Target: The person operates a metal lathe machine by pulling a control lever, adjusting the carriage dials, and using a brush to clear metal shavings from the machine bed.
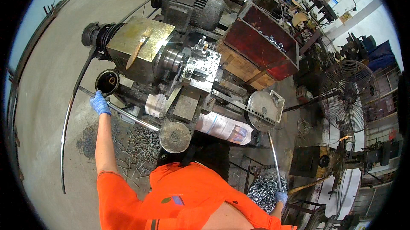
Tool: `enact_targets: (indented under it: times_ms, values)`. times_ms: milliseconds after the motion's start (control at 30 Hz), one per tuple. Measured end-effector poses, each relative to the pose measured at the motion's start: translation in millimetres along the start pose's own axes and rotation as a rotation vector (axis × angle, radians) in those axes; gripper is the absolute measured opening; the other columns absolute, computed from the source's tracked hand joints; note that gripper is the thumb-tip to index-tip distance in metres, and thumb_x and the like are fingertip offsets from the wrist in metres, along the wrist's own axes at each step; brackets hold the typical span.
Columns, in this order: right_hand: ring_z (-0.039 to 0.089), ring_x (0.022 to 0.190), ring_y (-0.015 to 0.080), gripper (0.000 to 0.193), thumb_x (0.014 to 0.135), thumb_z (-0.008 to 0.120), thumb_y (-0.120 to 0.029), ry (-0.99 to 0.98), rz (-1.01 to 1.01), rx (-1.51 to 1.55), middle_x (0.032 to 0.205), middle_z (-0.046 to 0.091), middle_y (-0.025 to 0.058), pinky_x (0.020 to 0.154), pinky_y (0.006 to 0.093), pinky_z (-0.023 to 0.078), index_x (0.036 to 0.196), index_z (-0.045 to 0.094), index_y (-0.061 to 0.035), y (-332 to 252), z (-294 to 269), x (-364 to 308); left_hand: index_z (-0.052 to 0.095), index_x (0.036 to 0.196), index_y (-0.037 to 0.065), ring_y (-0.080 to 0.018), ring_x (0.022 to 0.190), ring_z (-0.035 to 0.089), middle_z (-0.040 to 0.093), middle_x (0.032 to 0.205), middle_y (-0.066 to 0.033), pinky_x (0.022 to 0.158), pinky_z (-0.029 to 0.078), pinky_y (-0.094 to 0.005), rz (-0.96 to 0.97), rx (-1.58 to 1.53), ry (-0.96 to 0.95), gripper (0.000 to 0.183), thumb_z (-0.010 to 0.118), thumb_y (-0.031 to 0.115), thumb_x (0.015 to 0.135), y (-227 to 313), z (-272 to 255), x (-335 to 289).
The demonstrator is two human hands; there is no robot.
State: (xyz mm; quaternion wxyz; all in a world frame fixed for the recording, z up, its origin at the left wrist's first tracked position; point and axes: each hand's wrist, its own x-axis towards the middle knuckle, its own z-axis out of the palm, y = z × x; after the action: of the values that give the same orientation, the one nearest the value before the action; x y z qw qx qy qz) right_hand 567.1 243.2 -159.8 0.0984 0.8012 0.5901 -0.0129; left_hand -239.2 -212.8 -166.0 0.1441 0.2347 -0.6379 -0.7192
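Note:
My left hand (100, 103), in a blue glove, is closed round a long metal lever (134, 117) at the left of a small lathe-like machine (173, 59). Beside that hand is a round, dark, oily cup (107, 81). At the lower right my right hand (281, 196), also gloved in blue, grips the lower end of a second bright lever (274, 155). This lever runs up to a round metal disc (262, 109) on the machine. Just left of my right hand lies a heap of small shiny metal parts (264, 191). My right fingers are partly hidden.
A wooden-handled brush (139, 51) lies on the machine's brass-coloured cover (128, 37). Behind are a motor (194, 8) and a red bin (260, 37) with metal parts. Metal shavings (139, 146) cover the floor at left. A large fan (348, 95) stands at right.

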Motion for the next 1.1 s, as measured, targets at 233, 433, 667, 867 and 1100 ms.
enact_targets:
  times_ms: [233,433,667,867,1100]
  values:
    - [0.058,0.098,0.0368,0.054,0.061,0.070,-0.037,-0.101,-0.035,-0.037,0.100,0.061,0.0261,0.083,0.0391,0.048,0.099,0.063,0.0009,-0.7,-4.0,0.2,0.054,0.084,-0.002,-0.0173,0.040,0.053,0.058,0.058,-0.0111,0.035,0.042,-0.0280,-0.009,-0.029,0.013,0.012,0.056,0.010,0.083,-2.8,-1.9,4.0]
    - [0.061,0.088,0.0376,0.044,0.058,0.071,-0.032,0.071,-0.039,0.044,0.089,0.063,0.0253,0.078,0.0407,0.049,0.085,0.065,0.0022,3.5,5.1,-6.0,0.054,0.084,-0.003,-0.0176,0.041,0.053,0.058,0.059,-0.0112,0.037,0.045,-0.0289,-0.003,-0.055,-0.005,0.011,0.055,0.008,0.082,-8.2,-1.1,8.8]
    - [0.060,0.092,0.0377,0.048,0.058,0.072,-0.035,0.016,-0.003,0.039,0.093,0.062,0.0260,0.080,0.0414,0.048,0.088,0.065,0.0026,4.5,5.3,-7.8,0.053,0.085,-0.003,-0.0181,0.041,0.054,0.058,0.059,-0.0123,0.036,0.045,-0.0289,-0.011,-0.094,-0.005,0.011,0.055,0.008,0.082,-4.7,-0.5,5.7]
    - [0.060,0.093,0.0378,0.044,0.064,0.063,-0.033,0.001,-0.027,-0.036,0.095,0.062,0.0257,0.080,0.0404,0.048,0.092,0.064,0.0012,12.8,15.7,-2.0,0.053,0.085,-0.003,-0.0184,0.040,0.054,0.058,0.060,-0.0131,0.036,0.045,-0.0293,-0.005,-0.087,0.010,0.011,0.054,0.007,0.082,-1.7,3.0,3.0]
    - [0.059,0.096,0.0376,0.044,0.065,0.062,-0.031,-0.018,0.018,-0.047,0.097,0.061,0.0265,0.082,0.0407,0.047,0.094,0.062,0.0022,6.5,9.4,-11.3,0.052,0.085,-0.003,-0.0186,0.040,0.054,0.058,0.059,-0.0127,0.036,0.045,-0.0292,-0.020,-0.113,0.008,0.011,0.054,0.007,0.082,-6.8,0.3,9.7]
